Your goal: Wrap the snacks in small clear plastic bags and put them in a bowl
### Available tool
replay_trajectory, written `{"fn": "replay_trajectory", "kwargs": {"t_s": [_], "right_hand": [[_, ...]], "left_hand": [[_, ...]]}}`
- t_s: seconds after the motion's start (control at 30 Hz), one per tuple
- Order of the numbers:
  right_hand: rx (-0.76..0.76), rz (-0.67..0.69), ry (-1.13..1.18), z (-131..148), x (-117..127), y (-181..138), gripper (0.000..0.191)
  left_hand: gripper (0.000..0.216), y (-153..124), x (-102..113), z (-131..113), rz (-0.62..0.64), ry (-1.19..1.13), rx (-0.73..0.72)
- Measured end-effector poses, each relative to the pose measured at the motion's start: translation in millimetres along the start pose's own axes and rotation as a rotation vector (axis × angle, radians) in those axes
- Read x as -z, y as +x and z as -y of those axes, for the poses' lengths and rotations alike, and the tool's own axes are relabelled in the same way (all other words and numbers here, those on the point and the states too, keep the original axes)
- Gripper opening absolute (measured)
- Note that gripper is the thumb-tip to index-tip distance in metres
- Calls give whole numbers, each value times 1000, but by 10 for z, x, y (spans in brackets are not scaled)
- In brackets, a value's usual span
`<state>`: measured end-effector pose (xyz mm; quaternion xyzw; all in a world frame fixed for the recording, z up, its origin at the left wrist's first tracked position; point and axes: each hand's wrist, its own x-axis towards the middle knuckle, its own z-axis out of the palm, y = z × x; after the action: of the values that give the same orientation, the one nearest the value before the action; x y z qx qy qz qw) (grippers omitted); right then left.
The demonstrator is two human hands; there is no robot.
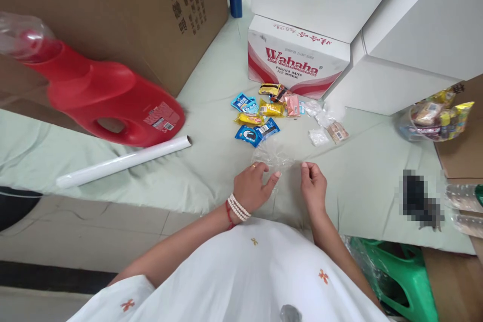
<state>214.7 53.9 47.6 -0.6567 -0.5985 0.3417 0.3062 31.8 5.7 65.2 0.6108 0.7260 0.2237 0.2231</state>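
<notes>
A crumpled clear plastic bag (277, 153) lies on the cloth-covered table between my hands. My left hand (252, 188) has bent fingers over its near left edge, with the thumb sticking out to the right. On the bag's right side, my right hand (314, 183) is closed in a pinch; the thin film at its fingertips is hard to see. Just beyond the bag are small snack packets: blue wrappers (249, 135), yellow wrappers (271, 108) and a pink packet (292, 105). White packets (319, 137) and a brown packet (337, 132) lie further right.
A Wahaha water carton (298, 58) stands behind the packets, near white boxes (411, 75). To the left are a large red bottle (98, 90), a white roll (124, 161) and a cardboard box (113, 5). A filled snack bag (433, 118) sits right, above a green stool (407, 271).
</notes>
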Motion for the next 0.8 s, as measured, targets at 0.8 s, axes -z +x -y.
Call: {"fn": "replay_trajectory", "kwargs": {"t_s": [0.8], "right_hand": [[-338, 72, 637, -326, 287, 460, 40]], "left_hand": [[40, 265, 78, 640, 40, -1276, 578]]}}
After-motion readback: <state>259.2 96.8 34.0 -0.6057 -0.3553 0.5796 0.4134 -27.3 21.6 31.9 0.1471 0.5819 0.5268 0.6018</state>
